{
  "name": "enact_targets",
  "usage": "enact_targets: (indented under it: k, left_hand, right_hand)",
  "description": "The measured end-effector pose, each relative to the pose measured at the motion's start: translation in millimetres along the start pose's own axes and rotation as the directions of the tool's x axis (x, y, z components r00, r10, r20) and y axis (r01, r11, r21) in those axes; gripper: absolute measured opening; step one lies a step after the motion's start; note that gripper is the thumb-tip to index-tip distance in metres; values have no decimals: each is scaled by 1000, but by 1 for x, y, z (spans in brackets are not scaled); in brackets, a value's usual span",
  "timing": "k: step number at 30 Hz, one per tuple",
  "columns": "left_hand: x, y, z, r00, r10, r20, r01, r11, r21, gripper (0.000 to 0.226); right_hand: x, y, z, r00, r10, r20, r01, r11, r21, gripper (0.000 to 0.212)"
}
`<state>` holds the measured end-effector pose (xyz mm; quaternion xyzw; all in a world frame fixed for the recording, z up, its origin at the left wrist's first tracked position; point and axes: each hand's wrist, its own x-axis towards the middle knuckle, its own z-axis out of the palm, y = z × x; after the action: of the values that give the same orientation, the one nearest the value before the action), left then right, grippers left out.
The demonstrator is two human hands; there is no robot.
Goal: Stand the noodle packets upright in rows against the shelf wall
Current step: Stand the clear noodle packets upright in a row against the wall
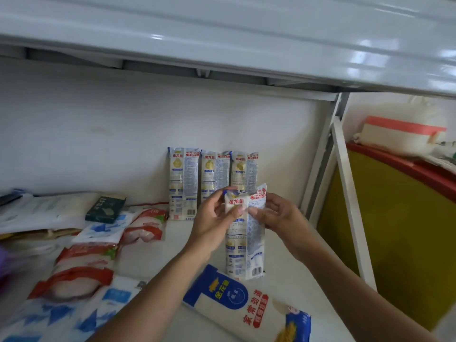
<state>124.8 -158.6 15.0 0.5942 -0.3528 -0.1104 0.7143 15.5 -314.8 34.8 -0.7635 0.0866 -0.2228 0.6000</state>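
Left hand [217,214] and right hand [278,215] each pinch the top of one held packet [245,245], upright between them. Three packets [214,176] stand abreast against the wall [98,144] just behind. One flat packet [246,314] lies nearer.

Bare white shelf floor [178,235] lies open between three upright white-and-blue noodle packets [212,183] at the white back wall [98,144] and a fourth white-and-blue noodle packet [245,253] standing mid-shelf. Red-and-white plastic bags [81,275] crowd the left, a large flat blue-and-white noodle bag [237,309] blocks the front, and a white metal post [318,164] closes the right. The wall left of the row is free.
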Motion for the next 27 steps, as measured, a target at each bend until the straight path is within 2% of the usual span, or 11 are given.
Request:
enact_targets:
  k: [2,5,9,12,15,19,22,25,27]
  left_hand:
    - [12,10,0,1000,31,2,-31,998,54,36]
    - [25,17,-4,997,-9,76,-3,989,146,32]
    - [36,23,-12,976,-94,197,74,992,103,22]
    - [44,24,-12,991,-54,126,32,985,168,16]
    - [51,24,-11,999,-29,36,20,975,223,19]
    - [54,26,-4,991,-103,-80,112,988,109,12]
    - [50,24,2,985,-109,-130,121,989,87,14]
    - [48,25,4,985,-45,-166,58,996,75,19]
    - [48,27,7,980,-2,-198,16,998,69,16]
  right_hand:
    - [1,0,4,997,-6,-78,5,1000,-11,39]
    - [0,3,5,991,16,-136,-15,1000,4,32]
    - [2,9,2,980,24,-196,-15,999,49,33]
    - [7,11,5,982,35,-187,-22,997,71,37]
    - [10,10,9,981,38,-188,-22,996,86,37]
    - [11,12,8,985,21,-171,-10,998,67,35]
    - [10,15,4,992,4,-128,4,998,59,42]
    - [5,28,-4,997,72,-6,-72,994,-77,55]
    - [1,43,-8,989,136,64,-117,964,-239,50]
